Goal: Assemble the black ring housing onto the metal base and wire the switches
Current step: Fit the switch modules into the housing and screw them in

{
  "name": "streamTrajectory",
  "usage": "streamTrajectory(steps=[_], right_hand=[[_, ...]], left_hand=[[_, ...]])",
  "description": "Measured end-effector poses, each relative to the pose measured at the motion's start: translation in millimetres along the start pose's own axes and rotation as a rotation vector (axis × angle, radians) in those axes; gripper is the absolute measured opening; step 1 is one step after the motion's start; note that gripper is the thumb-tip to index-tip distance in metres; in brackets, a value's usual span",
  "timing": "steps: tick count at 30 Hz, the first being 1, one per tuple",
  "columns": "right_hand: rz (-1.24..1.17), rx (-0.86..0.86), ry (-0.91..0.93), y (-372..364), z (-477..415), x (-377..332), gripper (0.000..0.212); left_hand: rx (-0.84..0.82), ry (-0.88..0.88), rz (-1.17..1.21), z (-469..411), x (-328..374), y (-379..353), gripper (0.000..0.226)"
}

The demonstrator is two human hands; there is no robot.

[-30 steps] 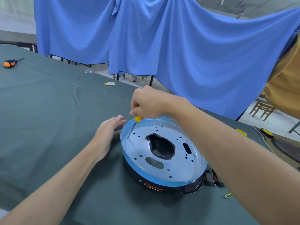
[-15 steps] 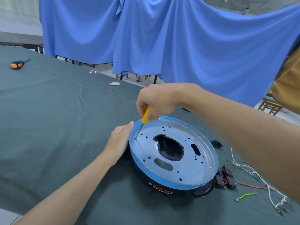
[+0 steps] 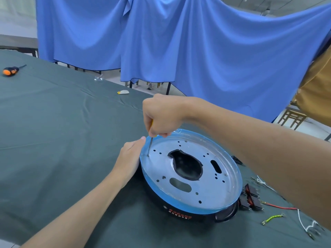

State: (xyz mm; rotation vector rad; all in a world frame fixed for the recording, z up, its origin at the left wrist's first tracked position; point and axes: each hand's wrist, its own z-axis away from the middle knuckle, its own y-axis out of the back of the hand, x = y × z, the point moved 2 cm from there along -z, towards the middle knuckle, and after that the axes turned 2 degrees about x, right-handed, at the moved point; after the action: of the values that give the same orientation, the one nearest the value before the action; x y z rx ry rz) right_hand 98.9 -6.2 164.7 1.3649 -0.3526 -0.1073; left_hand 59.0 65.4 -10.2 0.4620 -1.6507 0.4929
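Screwdriver point(image 3: 150, 145) handle mostly hidden in my gripping right hand point(image 3: 163, 116); left hand point(image 3: 129, 156) fingers point(image 3: 137, 143) straight against metal base point(image 3: 206, 191) rim.

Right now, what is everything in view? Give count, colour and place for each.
metal base: one, silver, blue rim, atop the housing.
black ring housing: one, black, on the table.
switches: several, black-red, right of housing.
wires: at least three, red, green, white, far right.
orange screwdriver: one, far left of table.
yellow screwdriver: one, tip on base.
table: one, dark green cover.
curtain: one, blue, behind.
left hand: one, against base rim.
right hand: one, grips yellow screwdriver.
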Motion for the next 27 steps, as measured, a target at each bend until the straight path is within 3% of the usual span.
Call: streamTrajectory(steps=[7,13,19,24,27], right_hand=[[-0.385,-0.069,-0.264,-4.2,1.1,17.1,0.024],[-0.568,-0.125,-0.342,-8.2,3.4,22.9,0.028],[-0.314,-0.218,-0.255,0.5,4.7,12.3,0.027],[0.067,-0.066,-0.028,9.7,6.1,5.7,0.01],[0.155,0.021,0.103,8.9,6.8,4.9,0.007]], left_hand=[[-0.006,-0.007,0.031,1.8,2.7,-2.2,0.057],[0.025,-0.016,0.024,0.3,2.1,-3.0,0.055],[0.018,-0.023,0.028,-0.1,0.1,-1.8,0.052],[0.018,-0.014,0.024,-0.1,0.9,-2.2,0.054],[0.036,-0.02,0.016,0.1,2.0,-2.2,0.053]])
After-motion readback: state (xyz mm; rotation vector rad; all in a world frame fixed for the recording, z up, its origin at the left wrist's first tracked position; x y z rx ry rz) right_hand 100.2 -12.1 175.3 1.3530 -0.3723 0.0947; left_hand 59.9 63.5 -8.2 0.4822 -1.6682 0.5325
